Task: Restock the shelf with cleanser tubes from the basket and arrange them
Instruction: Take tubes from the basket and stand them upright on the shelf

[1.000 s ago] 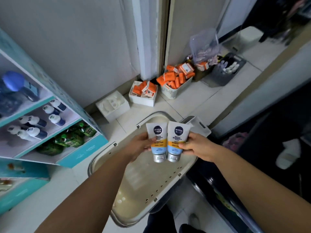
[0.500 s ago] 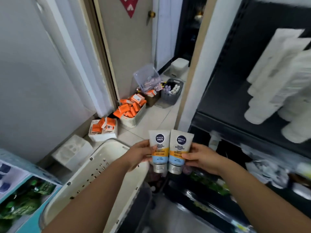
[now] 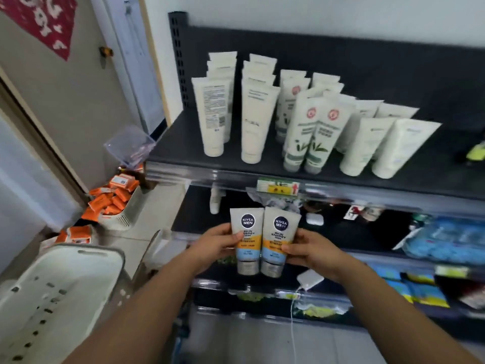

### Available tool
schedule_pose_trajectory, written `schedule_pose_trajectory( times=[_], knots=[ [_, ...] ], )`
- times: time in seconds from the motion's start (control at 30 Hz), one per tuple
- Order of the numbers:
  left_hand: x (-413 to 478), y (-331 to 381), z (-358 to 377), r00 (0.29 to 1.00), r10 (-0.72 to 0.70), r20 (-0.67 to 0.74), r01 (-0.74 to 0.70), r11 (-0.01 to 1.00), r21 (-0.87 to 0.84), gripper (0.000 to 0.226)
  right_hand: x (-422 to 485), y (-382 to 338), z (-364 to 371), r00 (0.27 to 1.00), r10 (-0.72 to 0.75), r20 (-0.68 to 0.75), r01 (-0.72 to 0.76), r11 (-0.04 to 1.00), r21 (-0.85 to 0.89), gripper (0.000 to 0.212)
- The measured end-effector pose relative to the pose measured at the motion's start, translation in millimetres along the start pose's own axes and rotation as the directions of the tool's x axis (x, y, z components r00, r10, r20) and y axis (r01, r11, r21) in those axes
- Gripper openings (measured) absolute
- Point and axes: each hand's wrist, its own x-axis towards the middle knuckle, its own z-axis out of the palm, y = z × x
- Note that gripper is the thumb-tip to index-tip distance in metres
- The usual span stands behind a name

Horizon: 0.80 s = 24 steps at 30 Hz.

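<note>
Two white, orange and blue cleanser tubes stand side by side, caps down, in front of me. My left hand [image 3: 215, 245] grips the left tube [image 3: 246, 232]. My right hand [image 3: 312, 249] grips the right tube [image 3: 279, 237]. Both tubes hang below the front edge of the dark top shelf [image 3: 178, 143]. On that shelf stand several rows of white tubes [image 3: 258, 122], some with green leaf prints [image 3: 315, 137]. The white basket [image 3: 63, 290] sits at the lower left, and what I see of its inside holds no tubes.
Lower shelves hold blue packets [image 3: 446, 240] and small white items. A white charger with a cable [image 3: 309, 281] lies on a lower shelf edge. On the floor at left are a bin of orange boxes [image 3: 112, 198] and a clear plastic container [image 3: 131, 148].
My view has swung right and up from the basket and floor to the dark shelf. Both hands kept hold of the two tubes and carried them along.
</note>
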Motion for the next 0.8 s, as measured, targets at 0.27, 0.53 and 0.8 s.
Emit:
schedule_pose_trajectory(
  times=[0.27, 0.53, 0.8],
  knots=[
    [5.4, -14.2, 152.0, 0.986, 0.006, 0.169, -0.02, 0.997, 0.08, 0.021, -110.1, 33.9, -111.8, 0.982, -0.044, -0.186, 0.068, 0.99, 0.123, 0.035],
    [15.2, -10.8, 253.4, 0.953, -0.003, 0.303, -0.06, 0.978, 0.199, 0.027, -179.8, 57.6, -182.8, 0.942, -0.08, -0.327, 0.149, 0.97, 0.192, 0.037],
    [59.0, 10.8, 341.7, 0.892, 0.052, 0.45, -0.148, 0.972, 0.181, 0.023, -215.1, 45.7, -253.2, 0.859, -0.131, -0.495, 0.247, 0.953, 0.176, 0.036]
  ],
)
